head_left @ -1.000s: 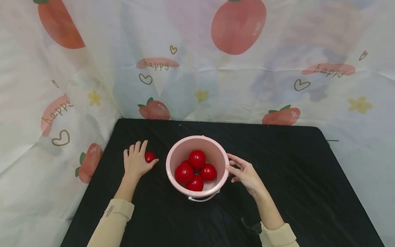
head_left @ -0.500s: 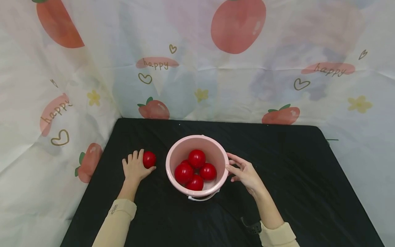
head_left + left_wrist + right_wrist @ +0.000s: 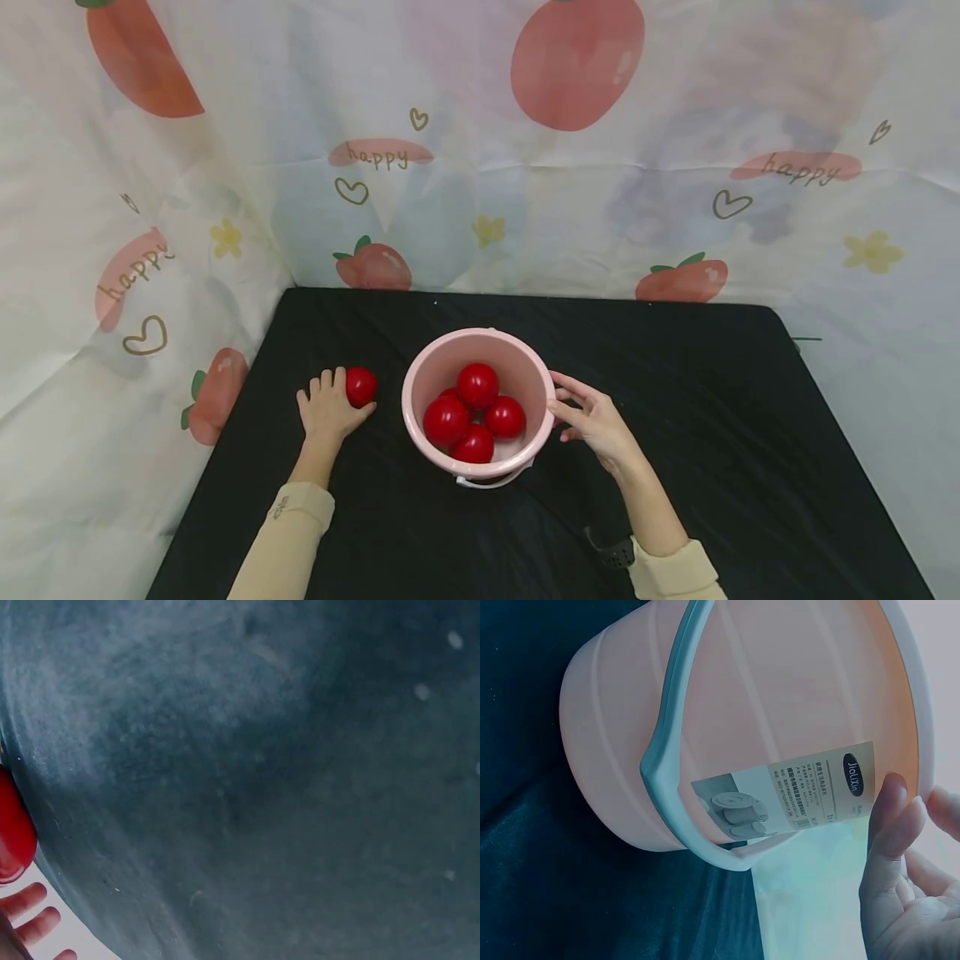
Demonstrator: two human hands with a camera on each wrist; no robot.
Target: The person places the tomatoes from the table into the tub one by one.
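Observation:
A single red ball (image 3: pixel 361 387) lies on the black cloth left of the pink bucket (image 3: pixel 416 417). My left hand (image 3: pixel 327 410) is beside it, fingers spread along its left side and thumb below it. At the left edge of the left wrist view, part of the red ball (image 3: pixel 13 832) shows above some fingertips (image 3: pixel 39 927). My right hand (image 3: pixel 596 423) holds the bucket's right rim with thumb and fingertips, its other fingers loosely bent. The right wrist view shows those fingertips (image 3: pixel 906 825) at the rim. Several red balls (image 3: pixel 477 386) lie inside the bucket.
The bucket's pale handle (image 3: pixel 491 483) hangs down on its near side. A label (image 3: pixel 810 791) is on the bucket's outer wall. Black cloth (image 3: pixel 720 400) covers the table. A printed curtain (image 3: pixel 585 225) stands behind and at the left.
My left hand has drawn back slightly toward me along the left side of the lone ball, uncovering more of it. The right hand and bucket have stayed put.

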